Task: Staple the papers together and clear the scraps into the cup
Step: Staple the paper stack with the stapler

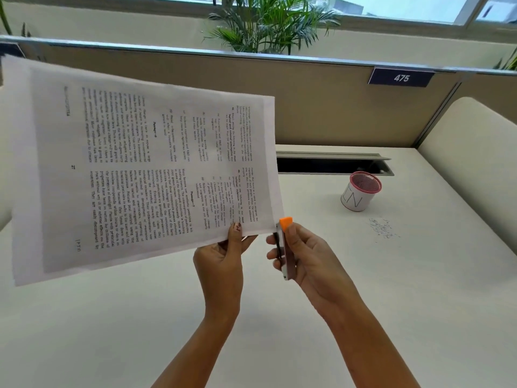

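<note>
Above the table (pixel 279 317) the left hand (pixel 221 261) pinches the papers (pixel 140 169) by a corner; the right hand (pixel 310 253) grips the stapler (pixel 284 247) at that corner — stapling looks underway. Next: squeeze. Scraps (pixel 382 228) lie beside the cup (pixel 361 191).

You face a white desk (pixel 363 303) backed by a tan partition (pixel 307 107) that bears a dark plate marked 475 (pixel 401 77). A cable slot (pixel 330 165) lies open in the desk; a palm plant (pixel 268 23) stands behind, below windows (pixel 391 7).
</note>
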Demonstrator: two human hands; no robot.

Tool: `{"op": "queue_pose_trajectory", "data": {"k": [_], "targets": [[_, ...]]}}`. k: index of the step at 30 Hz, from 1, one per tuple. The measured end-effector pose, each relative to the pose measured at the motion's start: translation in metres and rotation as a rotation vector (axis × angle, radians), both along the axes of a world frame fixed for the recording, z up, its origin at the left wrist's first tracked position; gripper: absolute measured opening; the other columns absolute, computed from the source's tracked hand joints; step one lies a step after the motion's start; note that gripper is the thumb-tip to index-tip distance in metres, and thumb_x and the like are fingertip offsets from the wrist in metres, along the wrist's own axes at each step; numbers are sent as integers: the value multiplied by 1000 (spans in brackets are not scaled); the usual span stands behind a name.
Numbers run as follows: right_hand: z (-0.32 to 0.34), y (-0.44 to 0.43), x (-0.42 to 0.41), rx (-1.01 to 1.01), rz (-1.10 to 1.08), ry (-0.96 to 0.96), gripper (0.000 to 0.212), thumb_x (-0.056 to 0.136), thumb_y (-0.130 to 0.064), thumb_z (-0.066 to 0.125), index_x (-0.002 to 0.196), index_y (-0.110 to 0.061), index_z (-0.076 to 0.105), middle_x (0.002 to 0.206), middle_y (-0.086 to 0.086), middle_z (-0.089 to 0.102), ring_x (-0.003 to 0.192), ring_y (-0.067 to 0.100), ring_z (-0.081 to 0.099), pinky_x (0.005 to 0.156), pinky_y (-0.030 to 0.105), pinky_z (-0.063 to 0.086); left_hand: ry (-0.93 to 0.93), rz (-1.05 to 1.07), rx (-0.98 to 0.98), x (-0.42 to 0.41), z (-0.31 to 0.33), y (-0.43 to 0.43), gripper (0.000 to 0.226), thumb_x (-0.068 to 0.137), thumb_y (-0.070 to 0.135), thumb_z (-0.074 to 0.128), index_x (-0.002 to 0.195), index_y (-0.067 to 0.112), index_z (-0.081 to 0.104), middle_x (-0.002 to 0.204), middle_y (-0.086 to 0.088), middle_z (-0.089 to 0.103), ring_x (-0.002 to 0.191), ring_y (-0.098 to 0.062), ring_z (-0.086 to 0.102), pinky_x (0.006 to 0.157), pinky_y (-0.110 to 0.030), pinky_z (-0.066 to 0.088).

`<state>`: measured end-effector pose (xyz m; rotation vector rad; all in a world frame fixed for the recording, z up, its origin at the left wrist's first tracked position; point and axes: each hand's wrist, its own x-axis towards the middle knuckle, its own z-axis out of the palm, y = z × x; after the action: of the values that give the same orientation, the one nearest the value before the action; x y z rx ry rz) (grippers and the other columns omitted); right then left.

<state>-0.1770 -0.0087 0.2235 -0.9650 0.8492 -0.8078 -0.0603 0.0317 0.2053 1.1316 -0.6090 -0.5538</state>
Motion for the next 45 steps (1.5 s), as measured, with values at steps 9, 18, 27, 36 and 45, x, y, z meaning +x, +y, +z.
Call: {"op": "queue_pose_trajectory", "data": {"k": [9, 18, 27, 36, 45], "targets": [[-1, -1, 0, 2, -85, 4, 41, 76, -33, 60, 110, -11, 65, 92, 0, 71, 87, 16, 68, 72, 32, 52, 25, -25, -9, -3, 2, 2, 33, 91, 5, 59, 106, 35, 59, 122, 8, 61, 101, -19, 69, 78, -17, 55], [1, -2, 1, 16, -84, -38, 41, 73, -33, 63, 105, -8, 66, 89, 4, 69, 82, 13, 67, 69, 30, 54, 60, -19, -18, -5, 2, 3, 31, 91, 2, 58, 114, 23, 59, 121, 11, 62, 106, -22, 67, 77, -20, 57], [-3, -2, 5, 36, -138, -29, 38, 72, -29, 62, 101, -5, 67, 80, 7, 69, 73, 14, 66, 64, 30, 52, 87, -11, -30, -6, 2, 5, 33, 90, 3, 59, 107, 32, 60, 122, 11, 62, 104, -17, 69, 78, -23, 58], [-3, -2, 8, -15, -201, 33, 44, 70, -29, 63, 105, -2, 66, 83, 9, 69, 67, 13, 66, 56, 25, 52, 102, -17, -23, -6, 4, 6, 37, 90, 3, 60, 102, 38, 60, 119, 11, 63, 99, -20, 70, 76, -21, 57], [-6, -2, 8, 21, -192, -12, 32, 79, -26, 61, 99, -1, 67, 81, 11, 65, 63, 16, 62, 53, 26, 49, 115, -35, -7, -6, 1, 3, 32, 90, 4, 59, 117, 21, 59, 126, 2, 62, 102, -25, 69, 74, -19, 56]]}}
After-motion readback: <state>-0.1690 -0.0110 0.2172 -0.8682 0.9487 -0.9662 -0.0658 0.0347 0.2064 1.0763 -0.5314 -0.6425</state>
